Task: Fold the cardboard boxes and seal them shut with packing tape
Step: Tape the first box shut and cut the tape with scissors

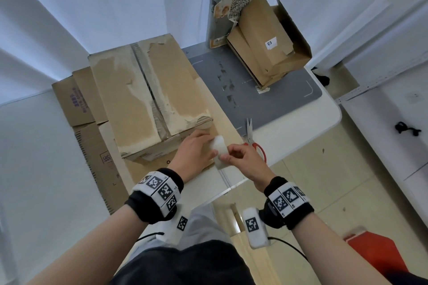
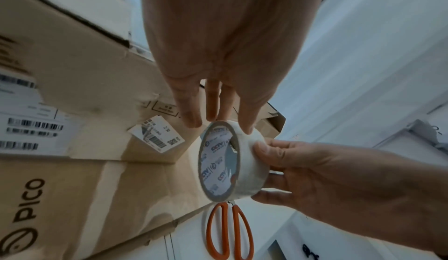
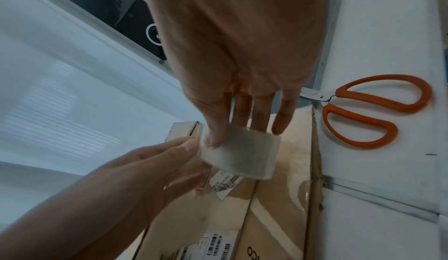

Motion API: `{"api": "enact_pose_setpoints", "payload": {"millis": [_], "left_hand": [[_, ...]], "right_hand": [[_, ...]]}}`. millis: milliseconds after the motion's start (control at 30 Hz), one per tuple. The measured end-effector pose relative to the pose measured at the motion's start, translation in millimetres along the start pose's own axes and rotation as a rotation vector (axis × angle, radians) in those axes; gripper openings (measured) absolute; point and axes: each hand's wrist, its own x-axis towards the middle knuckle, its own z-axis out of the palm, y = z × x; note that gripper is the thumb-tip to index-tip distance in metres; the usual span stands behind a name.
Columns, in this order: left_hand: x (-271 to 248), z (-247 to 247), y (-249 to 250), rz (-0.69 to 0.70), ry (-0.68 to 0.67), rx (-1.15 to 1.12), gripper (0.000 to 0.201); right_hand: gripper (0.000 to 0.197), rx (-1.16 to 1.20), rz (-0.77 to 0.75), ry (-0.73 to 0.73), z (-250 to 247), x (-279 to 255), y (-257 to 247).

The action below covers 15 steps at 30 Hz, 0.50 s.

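Observation:
A white packing tape roll [image 1: 218, 150] is held up just in front of the large closed cardboard box [image 1: 148, 99]. My right hand [image 1: 229, 156] grips the tape roll [image 3: 242, 156], thumb on its outer face and fingers behind it. My left hand [image 1: 207, 146] reaches in with straight fingers. Its thumb tip rests on the top of the tape roll [image 2: 244, 160], and its fingers [image 2: 194, 118] lie beside the rim. The box stands on flattened cardboard [image 1: 222, 120], and torn paper and old tape run along its top seam.
Orange-handled scissors [image 1: 253, 141] lie on the white table [image 1: 324, 118] just right of my hands. An open cardboard box [image 1: 271, 41] stands at the back right on a grey mat [image 1: 289, 97]. More boxes [image 1: 76, 102] are stacked at the left against the wall.

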Motion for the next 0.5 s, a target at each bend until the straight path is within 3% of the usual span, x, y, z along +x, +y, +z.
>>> {"api": "enact_pose_setpoints", "payload": {"millis": [200,367,500], "left_hand": [[-2,-3,8,-0.018,0.164,-0.04,0.037],[-5,-4,12,-0.033,0.206,-0.084,0.022],[-4,-4,12,-0.139,0.206,-0.222,0.025]], "right_hand": [[0.005,0.02,-0.01,0.017,-1,-1,3],[0.006,0.002,-0.012,0.03,0,-2,6],[0.013,0.005,-0.029,0.05,-1,-3,4]]}}
